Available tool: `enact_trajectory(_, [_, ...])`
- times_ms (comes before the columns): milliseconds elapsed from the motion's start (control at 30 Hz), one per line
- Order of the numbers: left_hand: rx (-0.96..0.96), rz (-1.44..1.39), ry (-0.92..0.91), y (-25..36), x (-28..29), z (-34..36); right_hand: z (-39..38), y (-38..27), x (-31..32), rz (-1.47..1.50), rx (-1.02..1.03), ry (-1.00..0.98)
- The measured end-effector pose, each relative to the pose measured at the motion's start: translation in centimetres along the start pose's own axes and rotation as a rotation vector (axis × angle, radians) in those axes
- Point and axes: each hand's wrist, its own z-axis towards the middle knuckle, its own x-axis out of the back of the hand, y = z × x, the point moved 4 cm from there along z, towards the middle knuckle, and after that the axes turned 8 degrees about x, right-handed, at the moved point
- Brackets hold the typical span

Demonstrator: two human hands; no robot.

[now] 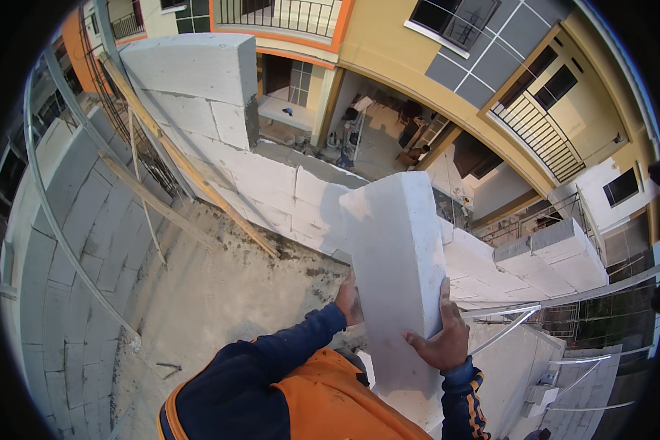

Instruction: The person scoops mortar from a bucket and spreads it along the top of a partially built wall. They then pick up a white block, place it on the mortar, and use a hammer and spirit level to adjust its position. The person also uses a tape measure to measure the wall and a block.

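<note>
- Both hands, left hand (350, 302) and right hand (449, 339), are apart from each other and clamped on opposite sides of one white aerated-concrete block (390, 257).
- Block is held on end and tilted, before my orange-and-navy top (330, 400); whether its far end touches the white block wall (260, 176), I cannot tell.
- Right thumb (416, 342) lies on the block's broad face; my left grip is partly hidden by the block.
- White block wall steps up to a taller section at left.
- Long timber plank (191, 163) slopes along that wall to the concrete floor (213, 293).
- Second block wall (81, 293) stands at far left.
- Yellow-fronted building (385, 55) rises beyond, another person (416, 155) partly visible below.
</note>
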Motion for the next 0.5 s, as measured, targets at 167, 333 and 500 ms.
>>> enact_trajectory(167, [-0.486,0.204,-0.192,17.2,-2.1,0.4,3.4,0.0,-0.9,-0.064,0.159,-0.034])
enact_trajectory(333, [-0.697,0.073,0.128,14.0,0.2,1.8,7.6,2.1,-0.9,-0.015,0.194,-0.125])
enact_trajectory(500, [0.189,-0.205,-0.151,-0.1,0.5,5.7,13.6,5.5,-0.3,-0.055,0.229,-0.196])
